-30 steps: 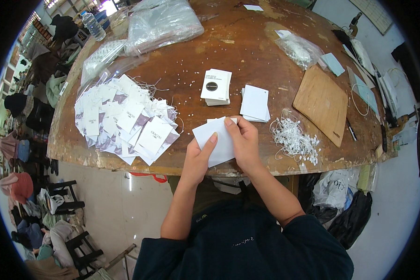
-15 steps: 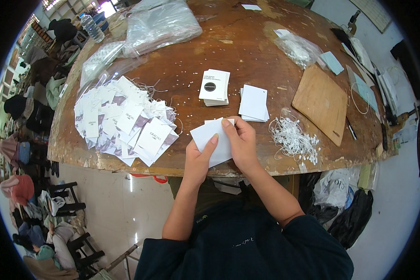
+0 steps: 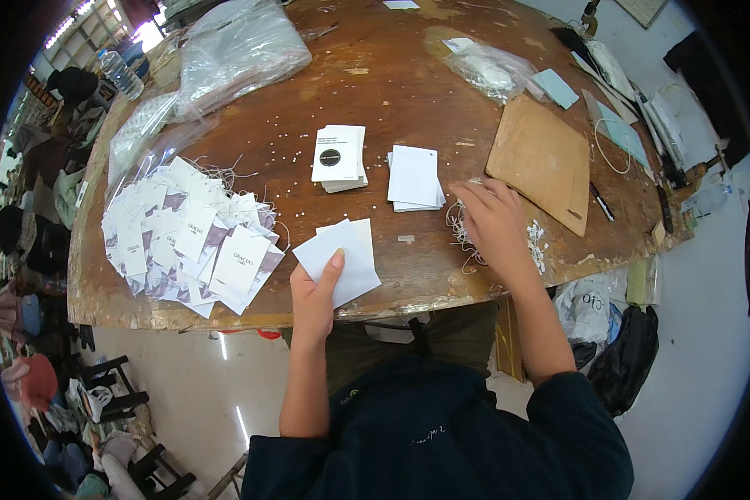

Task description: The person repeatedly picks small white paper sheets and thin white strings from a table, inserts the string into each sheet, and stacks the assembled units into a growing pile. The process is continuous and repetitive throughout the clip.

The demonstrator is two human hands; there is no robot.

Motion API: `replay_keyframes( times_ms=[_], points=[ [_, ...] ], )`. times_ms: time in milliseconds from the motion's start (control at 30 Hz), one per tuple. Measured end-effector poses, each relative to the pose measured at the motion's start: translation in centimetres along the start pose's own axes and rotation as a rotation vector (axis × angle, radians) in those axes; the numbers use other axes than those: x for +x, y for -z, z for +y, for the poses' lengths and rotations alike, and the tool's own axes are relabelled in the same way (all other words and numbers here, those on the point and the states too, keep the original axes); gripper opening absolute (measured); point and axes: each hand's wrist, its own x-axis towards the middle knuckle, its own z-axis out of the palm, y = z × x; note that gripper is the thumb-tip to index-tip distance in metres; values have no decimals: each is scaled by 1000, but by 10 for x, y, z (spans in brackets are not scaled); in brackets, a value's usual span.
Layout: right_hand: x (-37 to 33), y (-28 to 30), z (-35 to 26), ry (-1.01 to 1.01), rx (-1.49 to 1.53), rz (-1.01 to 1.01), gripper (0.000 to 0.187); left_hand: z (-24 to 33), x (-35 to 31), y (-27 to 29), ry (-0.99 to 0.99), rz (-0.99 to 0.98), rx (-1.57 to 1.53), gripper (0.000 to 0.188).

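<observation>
Cards point(image 3: 342, 258), white, pinched fanned in left hand point(image 3: 315, 296); right hand point(image 3: 496, 223), at 3 o'clock, fingers spread in tangled white strings point(image 3: 462, 237): snagging extra strings risks dragging the clump.

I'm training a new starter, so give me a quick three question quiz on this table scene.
1. True or false: the left hand holds white cards.
2. What does the right hand rest on: A the wooden board, B the pile of white strings, C the water bottle?
3. Fill in: the big heap of finished tags lies to the person's ____.

Key: 1 true. 2 B. 3 left.
</observation>
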Motion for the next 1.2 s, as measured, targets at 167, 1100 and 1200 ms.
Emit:
replay_keyframes(
  times_ms=[167,1100,1200],
  points=[
    [10,-2,14,-7,94,-93,15,1,0,0,-17,30,-20,33],
    [19,-1,19,-622,1157,264,18,5,-10,2,8,-75,88,33],
    [23,-2,20,-483,1032,567,19,7,-9,1,-22,-124,126,33]
  ],
)
